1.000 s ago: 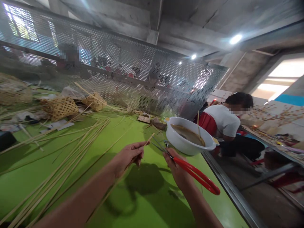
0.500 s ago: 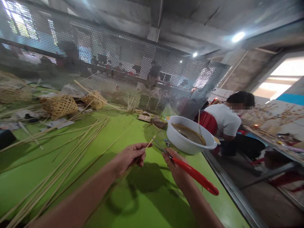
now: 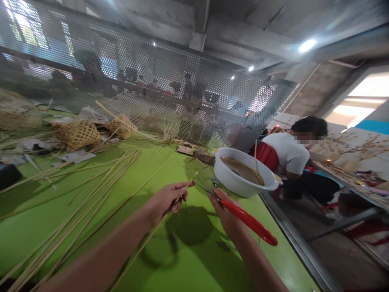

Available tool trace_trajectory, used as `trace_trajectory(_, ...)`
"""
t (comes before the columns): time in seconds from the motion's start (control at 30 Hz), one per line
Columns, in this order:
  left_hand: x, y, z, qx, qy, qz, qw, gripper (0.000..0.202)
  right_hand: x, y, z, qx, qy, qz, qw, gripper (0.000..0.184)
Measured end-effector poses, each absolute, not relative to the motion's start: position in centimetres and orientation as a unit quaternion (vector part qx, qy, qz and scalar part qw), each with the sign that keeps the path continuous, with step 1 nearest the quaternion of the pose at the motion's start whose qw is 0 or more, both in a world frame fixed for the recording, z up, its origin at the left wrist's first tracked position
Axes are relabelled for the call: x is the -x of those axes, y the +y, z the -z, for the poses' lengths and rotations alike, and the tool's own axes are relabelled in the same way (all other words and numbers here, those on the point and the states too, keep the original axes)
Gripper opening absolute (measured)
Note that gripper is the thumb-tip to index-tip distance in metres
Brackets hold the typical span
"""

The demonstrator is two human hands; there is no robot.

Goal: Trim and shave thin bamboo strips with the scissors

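Observation:
My left hand (image 3: 165, 200) pinches a thin bamboo strip (image 3: 186, 187) near its far end, and the strip runs back under my forearm. My right hand (image 3: 226, 215) grips red-handled scissors (image 3: 247, 220), their metal blades pointing at the strip's tip with a small gap between them. Both hands hover over the green table (image 3: 91, 219), just in front of a white basin (image 3: 243, 172) of brown liquid.
Long bamboo strips (image 3: 91, 194) lie across the table's left. Woven bamboo baskets (image 3: 77, 134) sit at the back left by a perforated metal screen (image 3: 152, 89). A person in a white shirt (image 3: 288, 154) sits beyond the table's right edge.
The hands stay almost as they were. The scissors' red handles have closed together and the blades sit slightly nearer the strip's tip.

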State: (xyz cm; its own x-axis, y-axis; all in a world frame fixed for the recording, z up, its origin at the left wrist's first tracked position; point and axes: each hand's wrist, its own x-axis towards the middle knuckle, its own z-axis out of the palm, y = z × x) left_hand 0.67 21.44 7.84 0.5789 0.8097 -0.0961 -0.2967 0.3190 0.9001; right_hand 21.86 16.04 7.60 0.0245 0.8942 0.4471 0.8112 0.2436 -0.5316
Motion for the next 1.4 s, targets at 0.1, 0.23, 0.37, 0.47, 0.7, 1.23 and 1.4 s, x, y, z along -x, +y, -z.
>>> trace_trajectory(0.1, -0.8, 21.4, -8.1, -0.456, 0.294, -0.37, 0.754, 0.038, -21.8, 16.0, -7.8, 0.613, -0.697, -0.083, 0.362, 0.034)
trace_trajectory(0.23, -0.7, 21.4, -8.2, -0.464, 0.289, -0.374, 0.749, 0.042, -21.7, 16.0, -8.0, 0.613, -0.694, -0.077, 0.37, 0.036)
trace_trajectory(0.37, -0.6, 21.5, -8.1, -0.457, 0.284, -0.38, 0.753, 0.045, -21.6, 15.9, -7.8, 0.618, -0.699, -0.073, 0.351, 0.038)
trace_trajectory(0.47, -0.5, 21.5, -8.0, -0.443, 0.277, -0.383, 0.762, 0.043, -21.6, 15.8, -7.8, 0.617, -0.711, -0.083, 0.326, 0.038)
trace_trajectory(0.7, -0.4, 21.5, -8.1, -0.441, 0.278, -0.385, 0.762, 0.04, -21.6, 15.6, -8.0, 0.619, -0.704, -0.082, 0.339, 0.038)
trace_trajectory(1.23, -0.4, 21.7, -7.8, -0.439, 0.253, -0.367, 0.78, 0.046, -22.2, 15.8, -7.1, 0.625, -0.702, -0.072, 0.334, 0.036)
trace_trajectory(1.4, -0.3, 21.7, -7.8, -0.431, 0.26, -0.373, 0.779, 0.042, -22.1, 15.9, -6.9, 0.617, -0.722, -0.064, 0.306, 0.037)
